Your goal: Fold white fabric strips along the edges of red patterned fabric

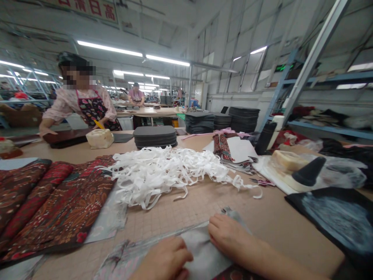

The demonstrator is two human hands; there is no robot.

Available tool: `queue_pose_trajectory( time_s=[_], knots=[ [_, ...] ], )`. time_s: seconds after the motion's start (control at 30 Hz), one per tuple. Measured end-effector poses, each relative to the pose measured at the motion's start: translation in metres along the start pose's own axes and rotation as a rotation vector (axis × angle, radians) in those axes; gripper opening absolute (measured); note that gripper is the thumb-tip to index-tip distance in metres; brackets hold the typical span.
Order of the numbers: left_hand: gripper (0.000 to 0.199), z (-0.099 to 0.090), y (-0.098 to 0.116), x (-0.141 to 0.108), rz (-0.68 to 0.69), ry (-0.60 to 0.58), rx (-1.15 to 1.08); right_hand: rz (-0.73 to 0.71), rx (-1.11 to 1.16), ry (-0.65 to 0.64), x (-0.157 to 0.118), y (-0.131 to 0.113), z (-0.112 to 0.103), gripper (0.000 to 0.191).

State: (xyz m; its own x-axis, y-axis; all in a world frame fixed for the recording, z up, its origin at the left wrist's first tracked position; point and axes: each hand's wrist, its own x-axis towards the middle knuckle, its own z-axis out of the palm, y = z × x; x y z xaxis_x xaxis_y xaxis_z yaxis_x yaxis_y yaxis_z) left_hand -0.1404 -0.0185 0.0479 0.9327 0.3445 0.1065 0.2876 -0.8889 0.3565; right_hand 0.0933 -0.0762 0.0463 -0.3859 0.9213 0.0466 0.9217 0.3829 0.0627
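At the bottom of the view a grey-backed fabric piece (201,247) lies on the table, wrinkled between my hands. My left hand (166,256) is closed over its near left part, fingers curled; the fingertips are partly hidden. Curled fingers of my right hand (229,235) grip the same fabric at its right side, where a crease runs in. Patterned dark red cloth peeks out at the bottom edge, under the grey layer. Beyond my hands sits a tangled heap of white narrow strips (171,171).
Folded red-brown patterned fabric (72,198) covers the left. Scissors (264,182), a glue-smeared black sheet (338,217) and a black cone (309,173) lie right. Dark pad stacks (154,137) stand behind the strips. A co-worker (84,101) in an apron works across the table.
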Motion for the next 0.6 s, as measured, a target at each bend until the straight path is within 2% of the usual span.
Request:
queue_pose_trajectory(
  time_s=[0.1, 0.2, 0.27, 0.33, 0.47, 0.53, 0.6],
  knots=[
    [0.020, 0.006, -0.010, 0.027, -0.087, 0.069, 0.146, -0.065, 0.129, 0.050, -0.006, -0.002, -0.008, 0.013],
    [0.006, 0.019, -0.015, 0.031, -0.032, 0.152, 0.268, -0.055, 0.319, -0.022, -0.008, 0.000, -0.025, 0.013],
    [0.008, 0.024, -0.017, 0.025, 0.039, 0.193, 0.296, 0.030, 0.369, -0.092, -0.008, 0.005, -0.036, 0.017],
    [0.008, 0.024, -0.019, 0.015, 0.050, 0.202, 0.266, 0.121, 0.356, -0.147, -0.007, 0.013, -0.043, 0.030],
    [0.031, 0.018, -0.019, -0.006, -0.070, 0.210, 0.229, 0.244, 0.223, -0.282, 0.000, 0.032, -0.038, 0.043],
    [0.027, 0.017, -0.019, -0.014, -0.102, 0.246, 0.290, 0.297, 0.131, -0.319, 0.012, 0.035, -0.032, 0.050],
    [0.015, 0.017, -0.018, -0.020, -0.074, 0.305, 0.391, 0.273, 0.113, -0.321, 0.029, 0.027, -0.032, 0.049]
  ],
)
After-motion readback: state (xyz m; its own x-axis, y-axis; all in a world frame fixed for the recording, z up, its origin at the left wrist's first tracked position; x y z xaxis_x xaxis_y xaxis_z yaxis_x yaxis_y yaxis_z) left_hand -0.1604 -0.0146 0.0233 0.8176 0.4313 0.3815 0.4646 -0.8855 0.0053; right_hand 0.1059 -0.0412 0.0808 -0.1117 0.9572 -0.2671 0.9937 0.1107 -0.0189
